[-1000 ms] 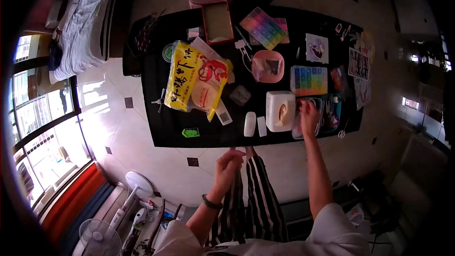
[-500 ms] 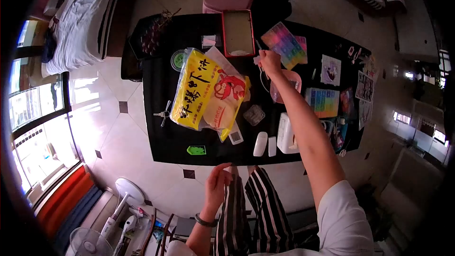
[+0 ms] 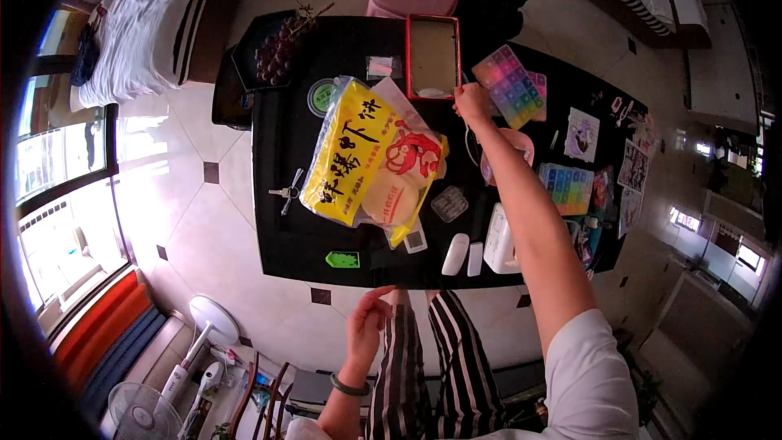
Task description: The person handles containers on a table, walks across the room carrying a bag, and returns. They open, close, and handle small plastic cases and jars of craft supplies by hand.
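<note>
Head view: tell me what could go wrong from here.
The right hand is stretched out past the pink bowl, with the arm over it, so a low sweep might knock it. The rounded white item lies near the front edge of the black table and could fall if bumped.

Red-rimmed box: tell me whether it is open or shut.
Open. No lid covers the red-rimmed box, and its inner floor shows within the rim.
</note>
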Available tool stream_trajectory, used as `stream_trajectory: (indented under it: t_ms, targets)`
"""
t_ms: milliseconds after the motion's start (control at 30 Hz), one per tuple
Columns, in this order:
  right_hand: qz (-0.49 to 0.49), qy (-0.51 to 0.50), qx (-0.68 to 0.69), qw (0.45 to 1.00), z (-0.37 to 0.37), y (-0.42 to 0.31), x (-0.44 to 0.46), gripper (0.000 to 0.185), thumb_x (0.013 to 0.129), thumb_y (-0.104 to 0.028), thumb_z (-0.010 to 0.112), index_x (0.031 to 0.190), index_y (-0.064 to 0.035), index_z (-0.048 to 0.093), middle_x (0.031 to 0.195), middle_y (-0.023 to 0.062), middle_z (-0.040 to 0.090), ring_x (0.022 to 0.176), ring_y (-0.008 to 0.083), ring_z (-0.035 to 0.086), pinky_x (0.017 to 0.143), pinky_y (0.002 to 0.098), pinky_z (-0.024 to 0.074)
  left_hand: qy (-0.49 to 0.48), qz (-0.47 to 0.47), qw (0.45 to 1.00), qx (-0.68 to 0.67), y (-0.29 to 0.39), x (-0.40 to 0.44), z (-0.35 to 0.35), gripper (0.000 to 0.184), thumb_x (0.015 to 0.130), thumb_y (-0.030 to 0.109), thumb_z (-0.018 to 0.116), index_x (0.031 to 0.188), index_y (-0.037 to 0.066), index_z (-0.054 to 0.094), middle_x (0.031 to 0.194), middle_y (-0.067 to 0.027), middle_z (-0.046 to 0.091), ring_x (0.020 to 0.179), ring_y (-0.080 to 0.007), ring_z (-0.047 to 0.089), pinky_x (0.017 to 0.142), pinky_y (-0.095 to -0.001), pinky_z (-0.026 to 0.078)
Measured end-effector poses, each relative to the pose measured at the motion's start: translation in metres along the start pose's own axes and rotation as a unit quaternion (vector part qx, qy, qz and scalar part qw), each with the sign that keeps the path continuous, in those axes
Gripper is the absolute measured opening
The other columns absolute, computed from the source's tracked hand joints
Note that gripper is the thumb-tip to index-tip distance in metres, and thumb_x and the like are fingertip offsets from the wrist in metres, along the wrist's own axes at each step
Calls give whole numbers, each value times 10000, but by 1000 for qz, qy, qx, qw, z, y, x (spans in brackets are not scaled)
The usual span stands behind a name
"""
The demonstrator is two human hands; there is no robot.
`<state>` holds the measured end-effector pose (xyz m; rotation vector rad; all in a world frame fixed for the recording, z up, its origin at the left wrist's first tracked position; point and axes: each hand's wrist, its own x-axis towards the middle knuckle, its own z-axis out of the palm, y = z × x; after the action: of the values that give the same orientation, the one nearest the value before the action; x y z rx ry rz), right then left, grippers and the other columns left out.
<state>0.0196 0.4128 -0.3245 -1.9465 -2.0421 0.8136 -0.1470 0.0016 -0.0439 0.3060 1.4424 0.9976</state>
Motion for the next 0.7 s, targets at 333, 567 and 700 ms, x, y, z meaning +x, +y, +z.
stream_trajectory:
  t_ms: [333, 567, 700]
  targets:
    - [-130, 124, -25, 983, -43, -12, -21, 242, 883, -165, 546, 724, 12, 587, 583, 164, 586, 542, 313, 605, 508, 406, 461, 37, -12, 999, 14, 12, -1, 5, 414, 828, 41, 352, 1149, 22, 613, 674, 10, 523, 549, -39, 343, 491, -192, 251]
    - [-197, 58, 9, 979, -160, -16, -88, 125, 860, -106, 595, 793, 0, 584, 689, 226, 561, 628, 384, 590, 534, 422, 430, 54, 4, 997, 49, 22, 8, 10, 327, 913, 252, 483, 1140, 69, 630, 849, 28, 641, 525, 3, 307, 462, -172, 230]
    - [-228, -4, -4, 974, -224, -6, -152, 89, 845, -84, 603, 814, -2, 587, 716, 181, 608, 687, 340, 633, 558, 382, 490, -3, -32, 997, 74, 47, 25, 4, 389, 949, 233, 529, 1268, 10, 532, 1139, -41, 615, 955, -84, 536, 830, -213, 404]
